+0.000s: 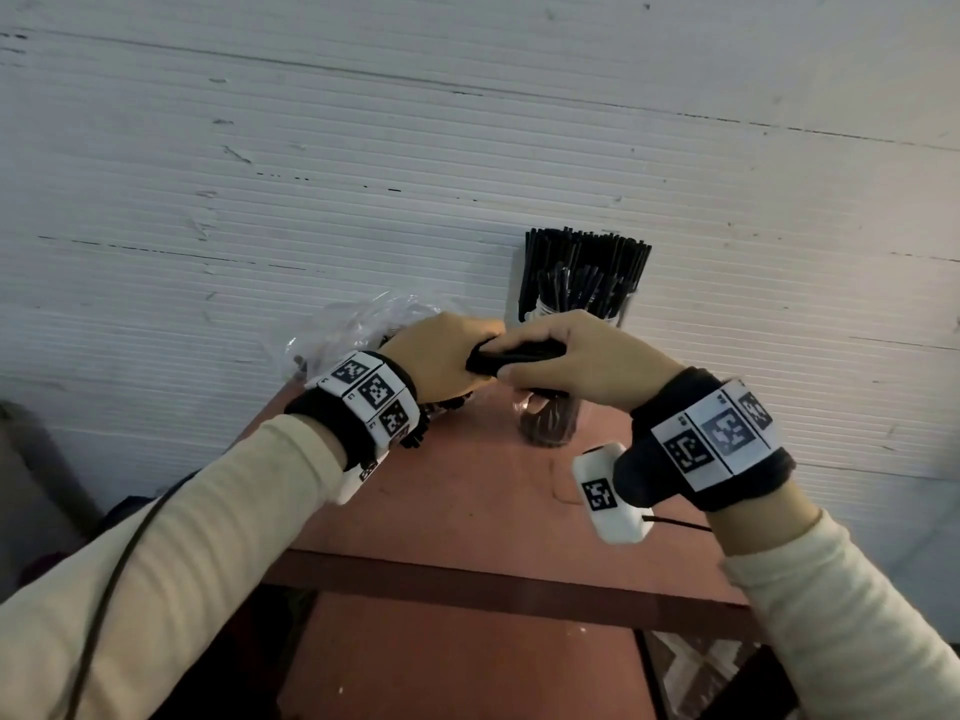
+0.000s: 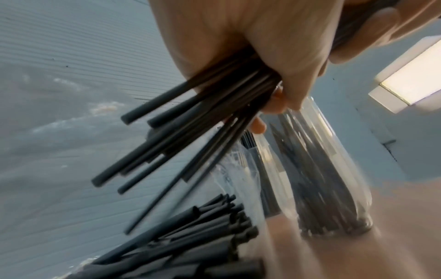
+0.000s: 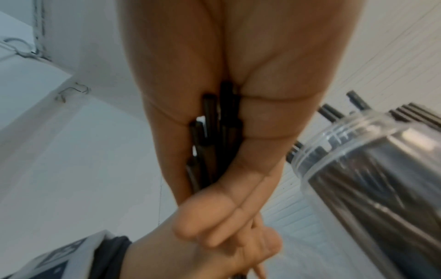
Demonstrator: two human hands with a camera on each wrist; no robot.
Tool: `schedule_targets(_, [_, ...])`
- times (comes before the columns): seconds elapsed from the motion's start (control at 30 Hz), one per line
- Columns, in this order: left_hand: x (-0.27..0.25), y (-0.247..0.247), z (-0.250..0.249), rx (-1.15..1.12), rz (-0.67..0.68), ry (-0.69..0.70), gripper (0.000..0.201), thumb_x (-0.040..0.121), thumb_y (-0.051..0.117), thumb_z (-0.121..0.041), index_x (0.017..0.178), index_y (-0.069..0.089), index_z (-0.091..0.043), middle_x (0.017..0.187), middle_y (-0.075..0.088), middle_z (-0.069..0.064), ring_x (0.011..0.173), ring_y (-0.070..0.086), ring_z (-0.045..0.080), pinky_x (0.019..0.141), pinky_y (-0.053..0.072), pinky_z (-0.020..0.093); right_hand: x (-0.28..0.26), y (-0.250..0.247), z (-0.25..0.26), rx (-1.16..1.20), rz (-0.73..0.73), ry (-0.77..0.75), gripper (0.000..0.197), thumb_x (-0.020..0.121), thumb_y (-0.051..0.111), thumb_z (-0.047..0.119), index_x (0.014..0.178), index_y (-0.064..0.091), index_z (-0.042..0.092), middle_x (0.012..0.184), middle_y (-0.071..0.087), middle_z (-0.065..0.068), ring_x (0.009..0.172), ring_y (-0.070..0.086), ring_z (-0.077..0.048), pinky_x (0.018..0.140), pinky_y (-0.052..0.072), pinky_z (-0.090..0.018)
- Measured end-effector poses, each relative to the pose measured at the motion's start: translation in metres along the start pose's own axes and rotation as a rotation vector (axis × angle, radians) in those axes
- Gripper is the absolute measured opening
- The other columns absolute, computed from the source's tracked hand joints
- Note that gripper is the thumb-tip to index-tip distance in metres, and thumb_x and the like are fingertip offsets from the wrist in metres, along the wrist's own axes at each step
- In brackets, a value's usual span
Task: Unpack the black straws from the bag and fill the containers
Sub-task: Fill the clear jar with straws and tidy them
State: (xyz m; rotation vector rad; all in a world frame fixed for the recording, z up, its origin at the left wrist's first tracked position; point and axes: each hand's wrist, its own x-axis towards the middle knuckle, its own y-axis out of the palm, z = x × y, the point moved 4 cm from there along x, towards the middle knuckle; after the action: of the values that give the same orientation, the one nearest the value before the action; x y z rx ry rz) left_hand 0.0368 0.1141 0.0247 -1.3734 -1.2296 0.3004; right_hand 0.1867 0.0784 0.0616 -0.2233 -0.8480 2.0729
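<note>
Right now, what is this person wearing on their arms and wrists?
Cream long sleeves. Each wrist has a black strap with white square-patterned marker tiles, left band and right band. White camera boxes sit under the wrists, each trailing a thin dark cable.

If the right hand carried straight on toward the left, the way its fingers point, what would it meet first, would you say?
The right hand would most likely meet the left hand first: both grip the same bundle of black straws and look almost touching.

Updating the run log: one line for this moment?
left hand: grips bundle of thin black plastic straws | right hand: grips same bundle | clear plastic jar: holds straws
</note>
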Motion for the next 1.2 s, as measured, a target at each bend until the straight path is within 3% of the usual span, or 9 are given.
schedule_targets(0.2, [0.006, -0.008, -0.017, -0.279, -0.107, -0.158, 0.017, 0.087, 0.064, -0.043, 0.088, 0.067, -0.025, 0.071, 0.066, -0.008, 0.067, 0.064, 0.009, 0.067, 0.052, 0.029, -0.017, -0.04, 0.021, -0.275, -0.326, -0.149, 0.046, 0.086, 0.065, 0.049, 0.13, 0.053, 0.044, 0.108, 0.06, 0.015, 0.102, 0.06, -0.003, 0.087, 0.047, -0.02])
schedule_targets(0.27, [0.008, -0.006, -0.026, -0.371, -0.15, -0.204, 0.028, 0.087, 0.064, -0.047, 0.072, 0.058, -0.025, 0.06, 0.058, -0.009, 0.051, 0.055, 0.0, 0.055, 0.044, 0.014, -0.021, -0.046, 0.033, -0.225, -0.467, -0.272, 0.047, 0.086, 0.067, 0.044, 0.13, 0.052, 0.039, 0.114, 0.058, 0.009, 0.106, 0.059, -0.004, 0.09, 0.049, -0.023])
schedule_targets(0.37, [0.011, 0.0, -0.041, -0.569, -0.146, -0.232, 0.035, 0.09, 0.063, -0.041, 0.066, 0.051, -0.019, 0.056, 0.053, -0.001, 0.046, 0.05, 0.003, 0.053, 0.042, 0.015, -0.017, -0.043, 0.047, -0.233, -0.585, -0.451, 0.04, 0.092, 0.061, 0.025, 0.131, 0.052, 0.023, 0.122, 0.056, 0.006, 0.106, 0.057, -0.003, 0.09, 0.047, -0.015])
schedule_targets(0.5, [0.009, 0.018, -0.045, -0.819, -0.051, -0.277, 0.025, 0.089, 0.066, -0.03, 0.068, 0.061, -0.017, 0.064, 0.061, 0.001, 0.068, 0.061, 0.017, 0.077, 0.051, 0.036, 0.0, -0.026, 0.043, -0.377, -0.549, -0.467, 0.025, 0.099, 0.05, 0.02, 0.117, 0.064, 0.01, 0.116, 0.058, 0.0, 0.105, 0.053, -0.003, 0.091, 0.036, -0.005])
schedule_targets(0.63, [0.003, 0.04, -0.033, -0.941, 0.097, -0.367, 0.031, 0.086, 0.071, -0.017, 0.1, 0.064, 0.009, 0.084, 0.065, 0.012, 0.08, 0.062, 0.02, 0.086, 0.052, 0.033, 0.011, -0.012, 0.025, -0.526, -0.388, -0.352, 0.027, 0.099, 0.051, 0.027, 0.104, 0.069, 0.007, 0.101, 0.065, 0.001, 0.096, 0.057, -0.011, 0.095, 0.037, -0.022])
schedule_targets(0.83, [-0.005, 0.054, -0.03, -0.934, 0.199, -0.44, 0.018, 0.089, 0.068, -0.025, 0.085, 0.067, -0.008, 0.077, 0.068, 0.002, 0.077, 0.064, 0.012, 0.074, 0.051, 0.014, 0.01, -0.01, 0.017, -0.569, -0.384, -0.354, 0.031, 0.095, 0.056, 0.032, 0.118, 0.065, 0.013, 0.115, 0.065, 0.0, 0.112, 0.055, -0.016, 0.1, 0.029, -0.022])
schedule_targets(0.97, [-0.004, 0.054, -0.027, -0.864, 0.187, -0.45, 0.038, 0.089, 0.064, -0.041, 0.065, 0.061, -0.012, 0.074, 0.068, 0.004, 0.081, 0.066, 0.012, 0.095, 0.042, 0.029, 0.003, -0.018, 0.021, -0.539, -0.489, -0.362, 0.05, 0.09, 0.058, 0.046, 0.131, 0.055, 0.019, 0.13, 0.057, 0.002, 0.125, 0.046, -0.018, 0.107, 0.032, -0.031])
schedule_targets(1.1, [-0.003, 0.038, -0.036, -0.946, 0.148, -0.37, 0.037, 0.092, 0.06, -0.042, 0.073, 0.054, -0.011, 0.067, 0.056, -0.001, 0.073, 0.066, 0.014, 0.091, 0.048, 0.037, -0.015, -0.034, 0.017, -0.414, -0.66, -0.267, 0.074, 0.076, 0.064, 0.064, 0.134, 0.046, 0.023, 0.125, 0.048, 0.005, 0.119, 0.04, -0.013, 0.099, 0.034, -0.024])
schedule_targets(1.2, [-0.005, 0.022, -0.052, -0.908, 0.229, -0.195, 0.029, 0.097, 0.055, -0.033, 0.074, 0.055, -0.016, 0.067, 0.055, -0.004, 0.069, 0.061, 0.009, 0.087, 0.051, 0.039, -0.02, -0.035, 0.006, -0.293, -0.509, -0.161, 0.076, 0.061, 0.063, 0.073, 0.122, 0.05, 0.029, 0.113, 0.046, 0.009, 0.106, 0.044, -0.003, 0.087, 0.037, -0.014])
